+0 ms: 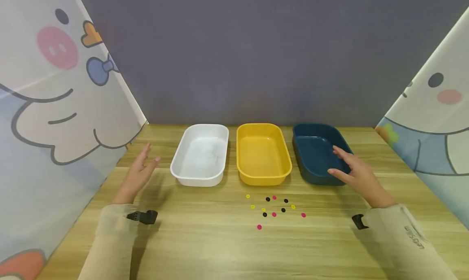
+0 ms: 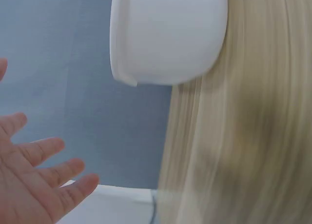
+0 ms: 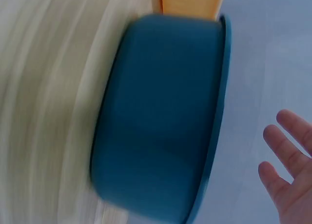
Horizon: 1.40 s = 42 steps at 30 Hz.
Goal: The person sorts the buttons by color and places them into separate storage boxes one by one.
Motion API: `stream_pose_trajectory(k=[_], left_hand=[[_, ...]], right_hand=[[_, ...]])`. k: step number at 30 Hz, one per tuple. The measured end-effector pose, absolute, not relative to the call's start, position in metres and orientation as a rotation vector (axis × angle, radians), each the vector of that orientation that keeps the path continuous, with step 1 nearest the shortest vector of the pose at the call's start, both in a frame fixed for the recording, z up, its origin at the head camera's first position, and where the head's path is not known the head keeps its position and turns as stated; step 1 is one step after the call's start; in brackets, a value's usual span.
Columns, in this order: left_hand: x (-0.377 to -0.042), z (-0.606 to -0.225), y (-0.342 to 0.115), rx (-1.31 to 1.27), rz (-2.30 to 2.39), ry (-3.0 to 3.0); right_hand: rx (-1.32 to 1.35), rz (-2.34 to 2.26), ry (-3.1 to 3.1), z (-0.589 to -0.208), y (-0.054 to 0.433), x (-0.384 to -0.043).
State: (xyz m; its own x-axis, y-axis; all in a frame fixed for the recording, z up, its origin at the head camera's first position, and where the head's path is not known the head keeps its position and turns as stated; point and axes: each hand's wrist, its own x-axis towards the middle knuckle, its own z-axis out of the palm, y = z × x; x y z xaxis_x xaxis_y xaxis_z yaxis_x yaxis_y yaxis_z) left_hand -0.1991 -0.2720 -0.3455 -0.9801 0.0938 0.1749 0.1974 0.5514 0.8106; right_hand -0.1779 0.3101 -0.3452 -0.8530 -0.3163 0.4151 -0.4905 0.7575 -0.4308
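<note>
My left hand (image 1: 136, 176) hovers left of a white tray (image 1: 199, 181), holding nothing; its fingers are spread in the left wrist view. Over the right edge of a dark blue tray (image 1: 316, 156) my right hand (image 1: 360, 178) is raised, thumb apart from the fingers and nothing in its grasp. A yellow tray (image 1: 264, 180) stands between the other two. In front of it lie several small button-like discs: yellow ones such as this yellow disc (image 1: 253, 206), black ones like this black disc (image 1: 283, 210), and pink ones like this pink disc (image 1: 259, 227).
The trays stand in a row on a wooden table (image 1: 205, 239), close to a grey back panel (image 1: 256, 56). Panels with cartoon prints, a left panel (image 1: 73, 109) and a right panel (image 1: 439, 121), flank the table. Both wrists wear black straps.
</note>
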Motion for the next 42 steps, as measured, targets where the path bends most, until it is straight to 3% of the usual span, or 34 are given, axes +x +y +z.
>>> stream_pose_trajectory(k=[8,14,26,42], left_hand=[[-0.187,-0.347,-0.271,-0.037,-1.901,-2.554],[-0.183,-0.353,-0.273,0.159,-2.442,-2.107],[-0.184,-0.365,-0.264,0.504,-2.67,-1.843],[-0.191,-0.37,-0.248,0.349,-2.696,-1.946]], right_hand=[[0.803,0.692,-2.52,-0.358,0.283,-0.183],[0.819,0.712,-2.483,-0.363,0.272,-0.177],[1.104,0.89,-2.404,-0.38,0.256,-0.176],[1.127,1.07,-3.066,-0.367,0.237,-0.169]])
